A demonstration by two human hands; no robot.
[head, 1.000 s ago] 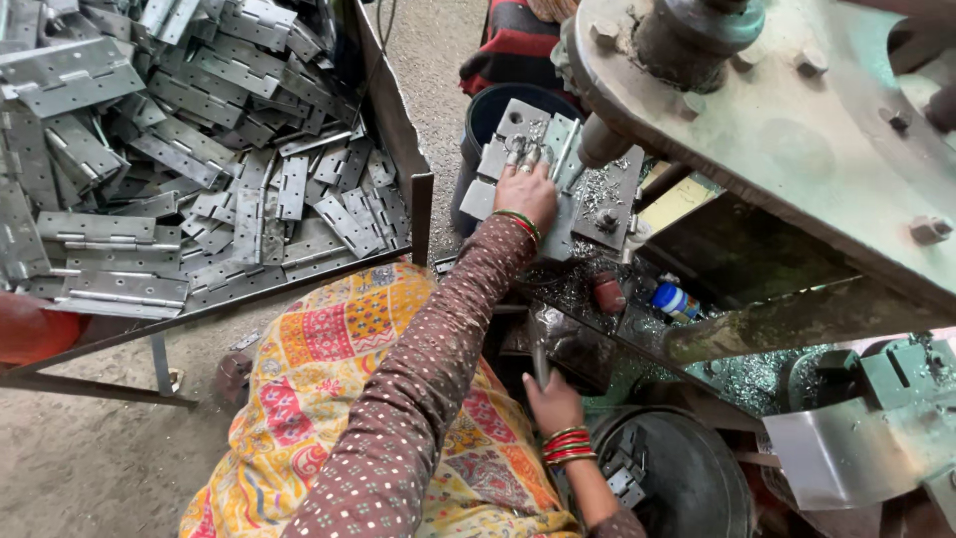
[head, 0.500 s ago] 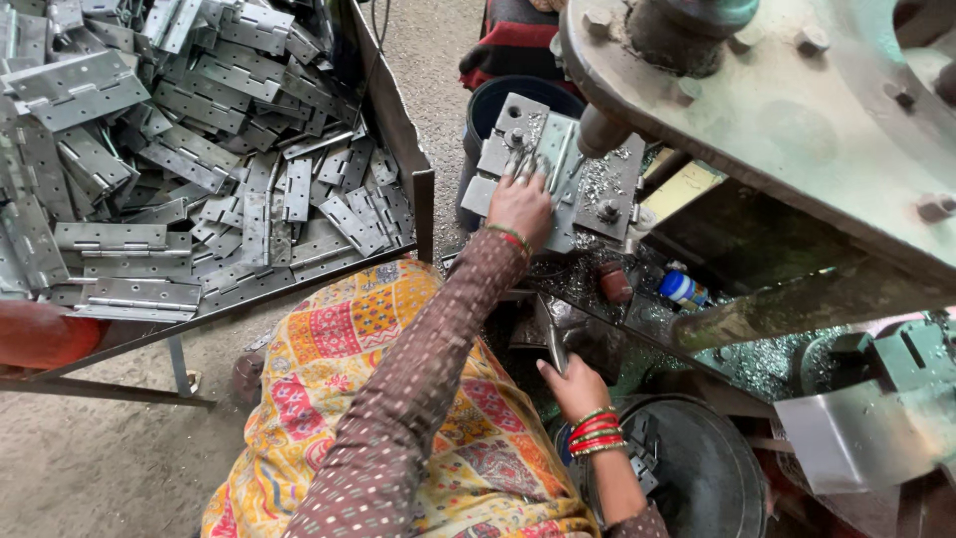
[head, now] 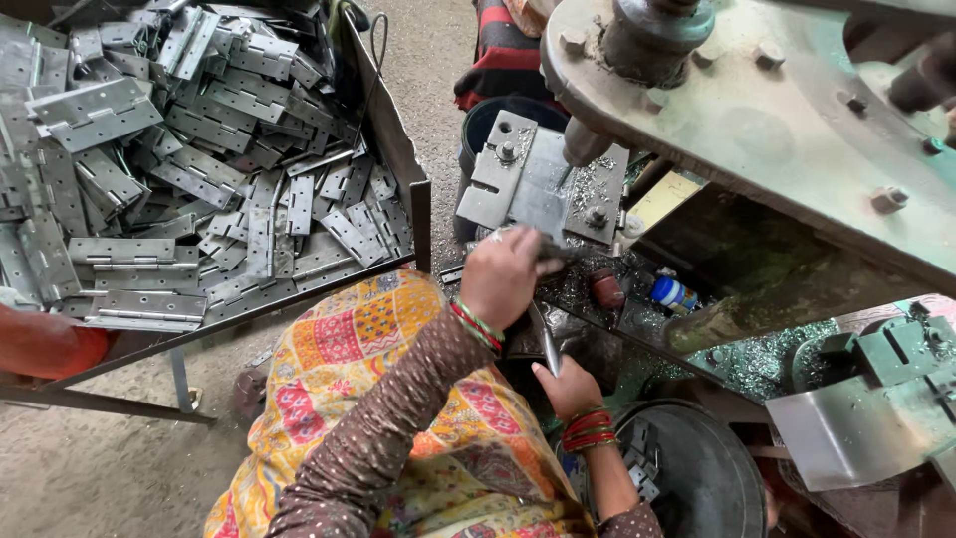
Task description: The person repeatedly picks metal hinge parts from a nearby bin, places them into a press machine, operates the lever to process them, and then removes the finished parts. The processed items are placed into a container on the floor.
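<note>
Here the left hand [head: 505, 277] curls over a flat steel plate [head: 543, 184] at the near edge of the drill's jig; stiff, sharp-edged, best gripped by its sides. The right hand [head: 570, 384] pinches a thin metal piece [head: 549, 349].

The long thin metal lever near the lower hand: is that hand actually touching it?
Touching. The head view shows the right hand closed around the lower end of the thin metal lever.

Left hand [head: 506, 276] fingers curled forward, right hand [head: 568, 384] gripping below
</note>
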